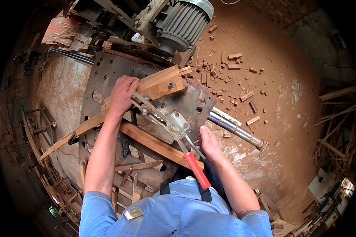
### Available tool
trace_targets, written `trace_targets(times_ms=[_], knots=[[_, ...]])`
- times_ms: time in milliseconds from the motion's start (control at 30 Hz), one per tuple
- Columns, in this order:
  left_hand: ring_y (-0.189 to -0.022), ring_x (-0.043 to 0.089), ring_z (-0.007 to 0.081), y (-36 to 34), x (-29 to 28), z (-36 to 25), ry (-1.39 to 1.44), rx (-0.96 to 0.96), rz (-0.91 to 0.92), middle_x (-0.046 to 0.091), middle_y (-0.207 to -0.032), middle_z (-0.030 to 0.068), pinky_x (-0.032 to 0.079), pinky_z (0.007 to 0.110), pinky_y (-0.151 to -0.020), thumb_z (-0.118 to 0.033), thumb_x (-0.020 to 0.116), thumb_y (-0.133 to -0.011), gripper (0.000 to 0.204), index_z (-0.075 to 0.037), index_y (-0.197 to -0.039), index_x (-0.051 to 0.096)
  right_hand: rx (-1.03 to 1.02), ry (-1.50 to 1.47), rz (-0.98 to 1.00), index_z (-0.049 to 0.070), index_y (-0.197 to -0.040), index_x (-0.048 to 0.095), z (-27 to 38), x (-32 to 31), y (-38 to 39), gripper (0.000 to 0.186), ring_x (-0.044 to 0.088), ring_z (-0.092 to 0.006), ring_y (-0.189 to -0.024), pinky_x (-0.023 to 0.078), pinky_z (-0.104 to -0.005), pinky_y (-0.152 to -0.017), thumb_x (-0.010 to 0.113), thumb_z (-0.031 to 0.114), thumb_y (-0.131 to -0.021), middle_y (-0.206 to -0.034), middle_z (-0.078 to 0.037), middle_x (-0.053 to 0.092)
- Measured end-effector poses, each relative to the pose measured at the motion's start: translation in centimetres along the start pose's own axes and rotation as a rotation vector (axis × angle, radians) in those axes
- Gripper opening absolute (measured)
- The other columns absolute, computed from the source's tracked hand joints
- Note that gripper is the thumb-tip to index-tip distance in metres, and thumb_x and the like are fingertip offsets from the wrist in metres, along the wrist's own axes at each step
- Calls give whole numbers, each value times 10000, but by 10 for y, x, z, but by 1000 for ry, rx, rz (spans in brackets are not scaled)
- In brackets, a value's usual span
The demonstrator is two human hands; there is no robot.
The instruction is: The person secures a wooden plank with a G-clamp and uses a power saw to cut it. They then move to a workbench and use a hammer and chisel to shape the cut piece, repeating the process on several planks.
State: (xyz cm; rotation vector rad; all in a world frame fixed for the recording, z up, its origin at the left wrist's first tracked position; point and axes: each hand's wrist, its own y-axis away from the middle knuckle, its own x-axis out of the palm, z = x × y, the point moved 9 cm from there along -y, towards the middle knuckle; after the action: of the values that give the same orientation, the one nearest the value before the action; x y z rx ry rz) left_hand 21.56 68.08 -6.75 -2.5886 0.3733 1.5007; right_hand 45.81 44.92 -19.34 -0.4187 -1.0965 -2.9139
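Observation:
My left hand (124, 93) is closed over a long wooden strip (81, 128), which slants from the lower left up to a bolted wooden block (162, 87). Its fingertips lie against the wood beside a toggle clamp (178, 122). The clamp's red handle (197, 170) points down toward my body. At the right edge of the steel table plate (103, 71), my right hand (209, 144) has its fingers stretched out, near the clamp's metal lever. Nothing shows in that hand. A second wooden bar (158, 144) crosses the plate below the clamp.
A grey ribbed motor (186, 25) stands at the far side of the plate. A shiny steel shaft (237, 130) juts out to the right. Several small wood offcuts (234, 66) lie on the dusty floor. Stacked timber (338, 122) stands at the far right.

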Motion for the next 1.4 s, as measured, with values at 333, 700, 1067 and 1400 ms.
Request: trace_targets(times_ms=[333, 700, 1067, 1400], knots=[[-959, 570, 294, 1, -1, 1, 21, 1, -27, 609, -912, 94, 449, 382, -838, -287, 566, -960, 268, -58, -1014, 694, -6, 12, -24, 4, -1116, 575, -6, -1, -3, 523, 590, -163, -770, 526, -307, -675, 369, 479, -1043, -886, -76, 599], [-957, 576, 288, -1, 0, 2, 44, 18, -29, 615, -917, 96, 454, 373, -837, -267, 579, -959, 247, -60, -1018, 700, -18, -45, 11, 4, -1107, 573, -1, 2, -3, 518, 599, -170, -789, 532, -319, -688, 388, 483, -1036, -918, -79, 601], [-1023, 566, 333, 2, -1, -10, -84, 20, 72, 630, -990, 132, 458, 408, -894, -258, 560, -943, 272, -56, -1076, 685, 53, -17, -12, 28, -1140, 581, -6, -2, -2, 445, 560, -149, -805, 536, -305, -691, 395, 423, -1056, -927, -48, 563], [-1160, 517, 391, 29, -13, -42, -235, 263, 140, 566, -1237, 210, 421, 471, -1001, -292, 794, -649, 816, 42, -1324, 479, 53, -76, -34, 78, -1104, 605, -18, -10, -6, 409, 532, -107, -780, 493, -275, -675, 394, 427, -1063, -901, 5, 575]])
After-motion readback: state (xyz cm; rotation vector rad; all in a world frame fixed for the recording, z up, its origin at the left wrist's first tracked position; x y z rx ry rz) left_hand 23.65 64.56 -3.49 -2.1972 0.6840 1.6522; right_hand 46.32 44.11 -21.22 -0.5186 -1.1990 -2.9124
